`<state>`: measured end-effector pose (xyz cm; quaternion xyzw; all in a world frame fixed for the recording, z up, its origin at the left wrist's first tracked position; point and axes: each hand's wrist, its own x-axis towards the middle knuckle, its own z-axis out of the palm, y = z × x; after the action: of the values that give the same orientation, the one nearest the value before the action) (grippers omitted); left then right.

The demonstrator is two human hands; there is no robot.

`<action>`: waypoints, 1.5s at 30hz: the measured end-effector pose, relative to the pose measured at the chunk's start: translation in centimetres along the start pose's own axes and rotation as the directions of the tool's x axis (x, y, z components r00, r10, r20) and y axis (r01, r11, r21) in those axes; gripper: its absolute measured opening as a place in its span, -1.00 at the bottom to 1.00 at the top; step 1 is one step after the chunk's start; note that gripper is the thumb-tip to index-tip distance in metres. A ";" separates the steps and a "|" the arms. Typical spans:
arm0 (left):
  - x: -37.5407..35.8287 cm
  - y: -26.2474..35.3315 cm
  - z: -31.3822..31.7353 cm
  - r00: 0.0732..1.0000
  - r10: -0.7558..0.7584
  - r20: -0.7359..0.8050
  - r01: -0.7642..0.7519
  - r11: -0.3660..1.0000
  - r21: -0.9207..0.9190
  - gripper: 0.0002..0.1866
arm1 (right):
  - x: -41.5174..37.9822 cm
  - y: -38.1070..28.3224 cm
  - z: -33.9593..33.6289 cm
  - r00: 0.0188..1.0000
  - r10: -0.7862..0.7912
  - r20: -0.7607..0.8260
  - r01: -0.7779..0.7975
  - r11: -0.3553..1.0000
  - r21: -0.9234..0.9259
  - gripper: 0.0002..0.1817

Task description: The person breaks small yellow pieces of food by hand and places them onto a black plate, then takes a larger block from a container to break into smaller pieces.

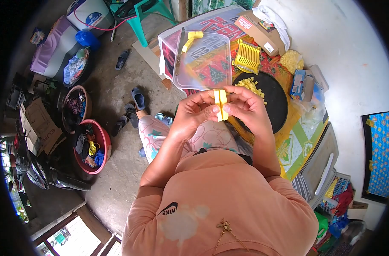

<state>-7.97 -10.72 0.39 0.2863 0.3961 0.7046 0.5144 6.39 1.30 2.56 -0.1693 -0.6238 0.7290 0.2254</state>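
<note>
My left hand point(194, 112) and my right hand point(249, 110) are raised in front of my body, fingertips close together. Between them stand two narrow yellow strips point(220, 105), side by side with a dark line between. Each hand pinches one side with thumb and fingers; I cannot make out what the strips are. Just beyond my right hand, small yellow pieces point(250, 85) lie heaped on a round black board point(274, 101). A yellow slicer with parallel slots point(247, 57) rests behind the board. Longer yellow pieces point(192, 41) lie on a clear plastic lid or tray point(203, 64), near a knife point(180, 51).
The low table has a patterned cover point(303, 141). At its back stand a cardboard box point(262, 32), a bag of yellow bits point(291, 62) and a blue box point(297, 85). A red tub of clothes point(104, 147), slippers point(138, 98) and a green stool point(141, 21) stand on the floor.
</note>
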 end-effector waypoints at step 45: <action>0.4 0.3 1.2 0.996 0.080 -0.040 -0.084 0.988 -0.130 -0.60 | -0.4 0.1 0.5 0.990 -0.140 -0.020 0.140 0.990 0.012 -0.50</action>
<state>-7.24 -10.10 1.28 0.2554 0.3454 0.7547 0.4959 6.43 0.71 2.48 -0.1306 -0.6271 0.7138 0.2832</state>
